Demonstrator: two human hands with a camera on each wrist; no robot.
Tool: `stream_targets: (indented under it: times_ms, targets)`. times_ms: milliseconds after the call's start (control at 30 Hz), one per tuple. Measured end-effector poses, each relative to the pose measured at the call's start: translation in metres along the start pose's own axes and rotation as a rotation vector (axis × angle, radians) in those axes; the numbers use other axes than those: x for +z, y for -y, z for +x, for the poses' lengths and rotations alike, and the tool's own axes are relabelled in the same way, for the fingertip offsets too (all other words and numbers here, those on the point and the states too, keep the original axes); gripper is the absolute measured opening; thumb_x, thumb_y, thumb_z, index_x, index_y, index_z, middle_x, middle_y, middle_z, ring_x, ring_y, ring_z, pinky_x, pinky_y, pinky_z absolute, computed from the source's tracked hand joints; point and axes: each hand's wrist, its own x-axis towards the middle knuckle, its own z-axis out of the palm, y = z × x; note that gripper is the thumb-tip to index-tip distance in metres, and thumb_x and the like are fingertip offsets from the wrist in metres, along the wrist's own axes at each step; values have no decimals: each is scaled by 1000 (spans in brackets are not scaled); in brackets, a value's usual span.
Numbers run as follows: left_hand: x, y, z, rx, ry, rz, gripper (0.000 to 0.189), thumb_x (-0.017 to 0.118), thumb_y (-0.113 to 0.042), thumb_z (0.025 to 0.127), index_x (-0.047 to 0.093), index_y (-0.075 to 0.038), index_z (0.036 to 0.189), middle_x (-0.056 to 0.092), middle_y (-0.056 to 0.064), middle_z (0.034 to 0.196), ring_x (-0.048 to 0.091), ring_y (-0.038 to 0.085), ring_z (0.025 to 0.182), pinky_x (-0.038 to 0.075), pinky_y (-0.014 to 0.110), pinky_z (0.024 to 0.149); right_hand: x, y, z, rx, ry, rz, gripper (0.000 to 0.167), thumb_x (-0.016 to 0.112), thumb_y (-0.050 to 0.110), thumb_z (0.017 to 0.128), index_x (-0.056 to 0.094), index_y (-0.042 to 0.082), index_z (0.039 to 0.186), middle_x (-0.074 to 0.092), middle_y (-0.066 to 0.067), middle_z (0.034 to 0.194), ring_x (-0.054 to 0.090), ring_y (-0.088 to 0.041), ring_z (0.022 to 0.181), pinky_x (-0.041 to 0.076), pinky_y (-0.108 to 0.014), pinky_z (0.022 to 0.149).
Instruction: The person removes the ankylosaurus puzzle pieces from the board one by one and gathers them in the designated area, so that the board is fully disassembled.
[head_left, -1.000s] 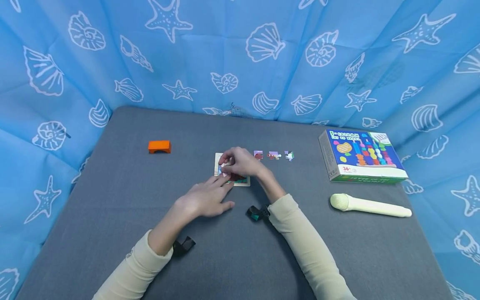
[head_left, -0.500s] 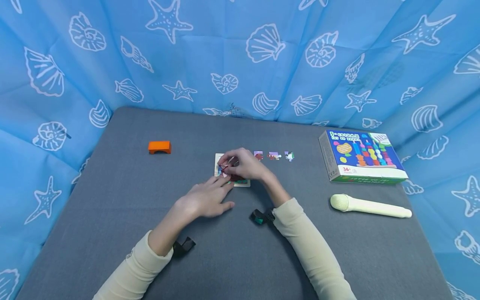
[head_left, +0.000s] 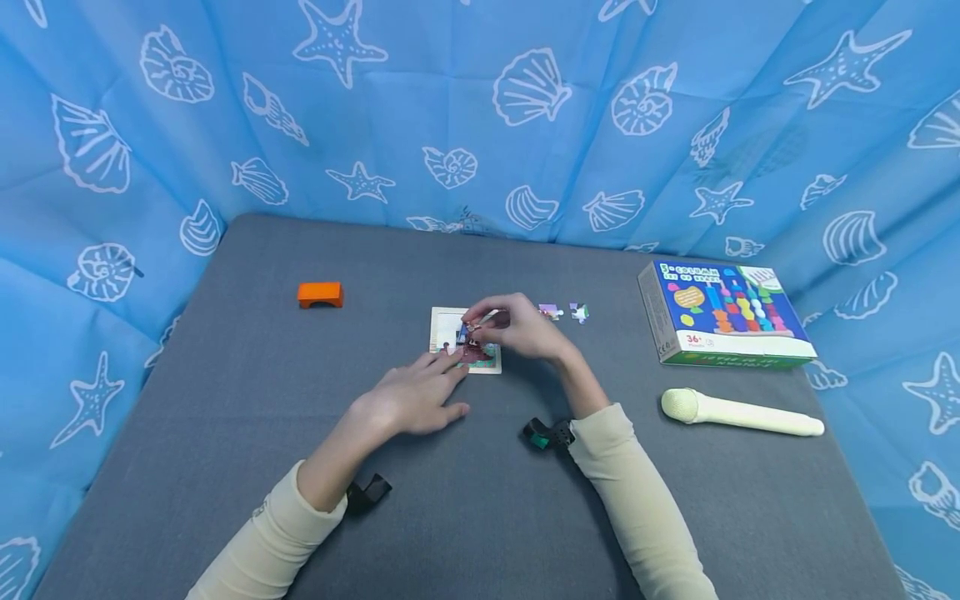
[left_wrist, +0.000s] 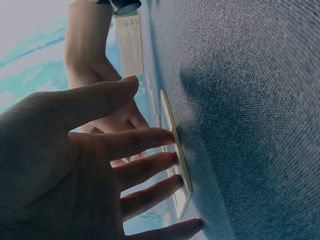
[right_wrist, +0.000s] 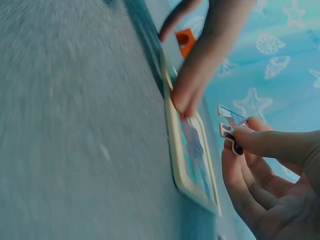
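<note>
A small framed jigsaw puzzle [head_left: 492, 370] lies on the grey table, partly filled, with a pale bare area at its upper left. My left hand [head_left: 411, 395] rests its straight fingertips on the near left edge of the frame. Above the puzzle, my right hand [head_left: 521, 327] pinches a jigsaw piece [right_wrist: 229, 137] between thumb and fingers. That piece is tilted up, apart from the frame in the right wrist view. Two loose jigsaw pieces, one purple [head_left: 551, 312] and one with green and white [head_left: 579, 312], lie to the right of my right hand.
An orange arch block [head_left: 320, 295] lies at the back left. On the right are a bead-toy box [head_left: 726, 312] and a cream toy microphone [head_left: 742, 413]. A blue shell-print curtain [head_left: 450, 108] hangs around the table's back and sides.
My right hand has moved right with the jigsaw piece, uncovering the pale upper-left part of the puzzle. The leftmost loose piece no longer shows near that hand. The left hand has stayed put.
</note>
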Motion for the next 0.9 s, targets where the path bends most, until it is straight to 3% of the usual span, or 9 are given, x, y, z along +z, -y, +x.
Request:
stream_targets:
  times_ms: [300,467,633,800,900]
  targets:
    - [1,0,0,-12,-1,1,69,57,-48,111,39,-17,170,22,6,184,21,34,171,38,68,127,-32,-13,-26,68,-59,-29,27,73,-3,100,76,-5,126,77,-26,120,78,-24,99,62,-21,81]
    - [1,0,0,-13,-1,-11,69,58,-48,111,39,-17,170,21,6,184,21,34,171,37,68,127,-44,-21,-37,96,-57,-68,27,73,-5,99,75,-10,125,77,-31,121,79,-31,101,62,-20,81]
    - [0,-1,-2,-9,-6,-18,68,58,-47,111,40,-16,169,21,6,184,21,34,171,37,69,127,-48,-26,-40,124,-38,-129,26,73,-4,98,76,-8,123,78,-29,121,79,-35,103,59,-16,80]
    - [0,-1,-2,-8,-6,-16,68,58,-47,111,40,-16,169,22,6,184,22,34,170,38,69,126,-48,-29,-41,124,-42,-193,22,76,0,98,79,-5,119,81,-24,115,78,-25,95,57,-17,77]
    - [0,-1,-2,-11,-3,-13,68,58,-47,111,40,-17,169,22,5,184,22,33,170,39,69,126,-48,-30,-41,115,-55,-229,22,76,1,98,80,-3,119,81,-23,114,77,-26,95,56,-18,78]
